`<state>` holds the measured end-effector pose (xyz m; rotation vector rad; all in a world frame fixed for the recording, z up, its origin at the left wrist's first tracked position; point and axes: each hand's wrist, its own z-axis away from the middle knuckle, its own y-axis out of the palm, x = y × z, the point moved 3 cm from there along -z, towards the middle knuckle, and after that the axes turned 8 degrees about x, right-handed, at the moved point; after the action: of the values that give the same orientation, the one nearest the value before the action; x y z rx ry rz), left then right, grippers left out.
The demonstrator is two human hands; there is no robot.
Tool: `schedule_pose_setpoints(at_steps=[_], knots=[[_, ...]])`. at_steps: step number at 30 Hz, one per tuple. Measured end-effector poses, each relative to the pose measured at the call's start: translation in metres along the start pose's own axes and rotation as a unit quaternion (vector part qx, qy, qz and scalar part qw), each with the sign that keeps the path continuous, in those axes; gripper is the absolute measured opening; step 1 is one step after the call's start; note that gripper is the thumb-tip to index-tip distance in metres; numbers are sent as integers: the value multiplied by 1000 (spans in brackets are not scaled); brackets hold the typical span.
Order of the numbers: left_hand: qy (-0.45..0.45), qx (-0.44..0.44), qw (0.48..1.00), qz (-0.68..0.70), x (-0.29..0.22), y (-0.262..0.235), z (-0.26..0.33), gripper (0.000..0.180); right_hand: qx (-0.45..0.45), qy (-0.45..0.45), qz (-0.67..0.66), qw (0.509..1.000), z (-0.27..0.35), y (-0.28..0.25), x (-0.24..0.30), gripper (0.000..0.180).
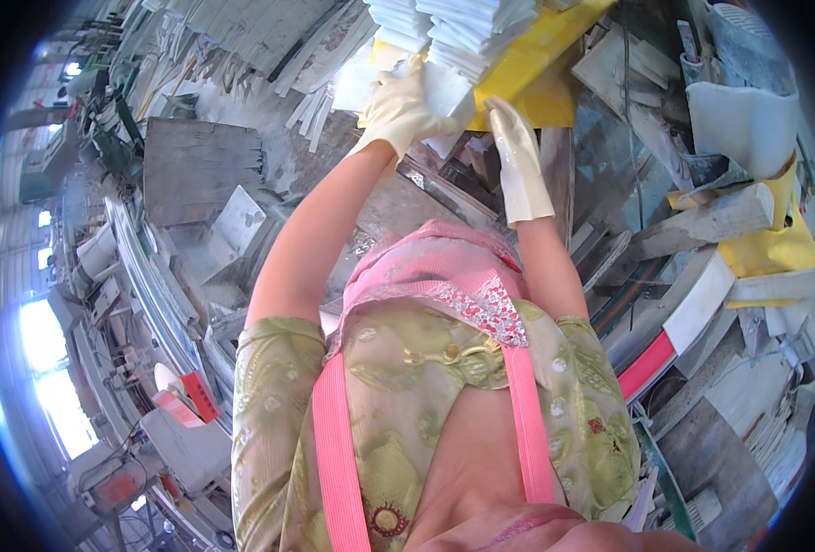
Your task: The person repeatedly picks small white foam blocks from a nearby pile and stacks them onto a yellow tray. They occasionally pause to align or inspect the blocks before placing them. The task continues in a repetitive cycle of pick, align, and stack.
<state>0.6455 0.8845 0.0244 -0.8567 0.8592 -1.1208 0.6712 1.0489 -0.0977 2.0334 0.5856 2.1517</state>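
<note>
My left hand (396, 109), in a cream rubber glove, grips a thin white tile (448, 92), its thumb along the near edge. Just beyond it rise stacks of similar white tiles (467, 32), with edges slightly uneven. My right hand (518, 156), gloved the same way, is held with its fingers stretched out beside the tile's right end, over the near edge of a yellow sheet (541, 69). Nothing shows in the right hand, though its palm side is partly hidden. The yellow sheet lies under and to the right of the stacks.
Long white strips (311, 115) and a weathered grey board (200, 170) lie to the left. On the right are a wooden beam (702, 225), a pale bucket-like container (739, 124) and more yellow sheeting (780, 253). A red box (200, 396) sits at lower left.
</note>
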Motion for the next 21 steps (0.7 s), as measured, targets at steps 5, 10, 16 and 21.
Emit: schedule_pose_setpoints(at_steps=[5,10,16,21], knots=[[64,-7,997,-37,8,-1,0,125,181,-109,60,976,-41,0,14,53],[126,-91,987,31,28,10,-2,122,312,32,1,949,-103,16,5,68],[95,-165,652,734,45,76,14,94,368,135,-52,919,-133,27,-7,92],[28,-273,633,724,14,108,9,91,382,81,22,920,-134,27,-6,90]])
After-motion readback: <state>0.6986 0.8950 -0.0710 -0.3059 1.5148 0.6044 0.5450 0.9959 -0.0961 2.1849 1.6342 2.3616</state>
